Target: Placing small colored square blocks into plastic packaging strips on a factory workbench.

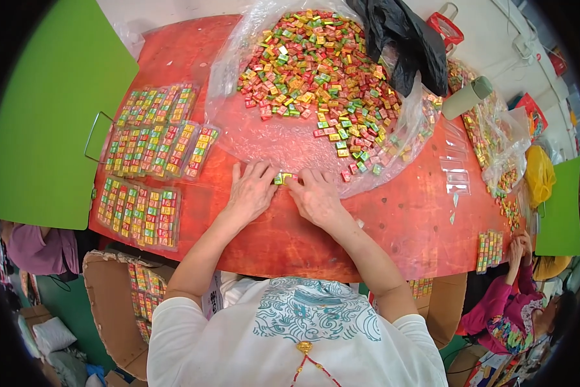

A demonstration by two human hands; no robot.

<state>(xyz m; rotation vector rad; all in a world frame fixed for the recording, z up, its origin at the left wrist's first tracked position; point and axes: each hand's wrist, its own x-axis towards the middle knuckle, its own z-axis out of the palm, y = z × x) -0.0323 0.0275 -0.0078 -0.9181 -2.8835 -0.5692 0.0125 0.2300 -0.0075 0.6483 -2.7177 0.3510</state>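
A short row of small wrapped blocks (285, 178), green, yellow and red with a slight shine, lies just below the big pile (322, 64), at the clear plastic's near edge. Below the pile, the left hand (251, 190) is palm down at the row's left end; the right hand (316, 198) bends over its right end. Both hands' fingers are curved; I cannot tell whether either grips. The right fingers hide part of the row, perhaps another block.
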